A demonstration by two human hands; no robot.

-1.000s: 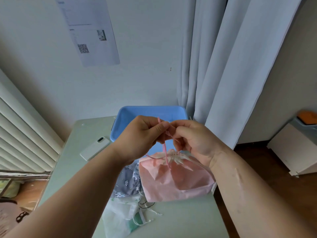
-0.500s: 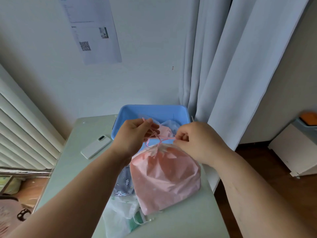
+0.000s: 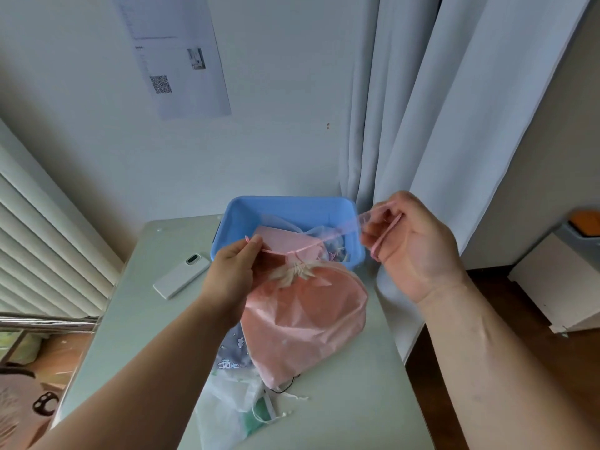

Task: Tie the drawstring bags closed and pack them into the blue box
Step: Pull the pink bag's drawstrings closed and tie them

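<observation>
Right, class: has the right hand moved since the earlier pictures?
Yes. The right hand, holding the drawstring, moved rightward: earlier in front of the right end of the blue box, now past it, before the curtain.

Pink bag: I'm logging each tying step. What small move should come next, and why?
Probably pull the two hands a little further apart to cinch the knot. The left hand and right hand each pinch an end of the pink drawstring, which runs between them; its crossing sits just above the pink bag's gathered neck.
</observation>
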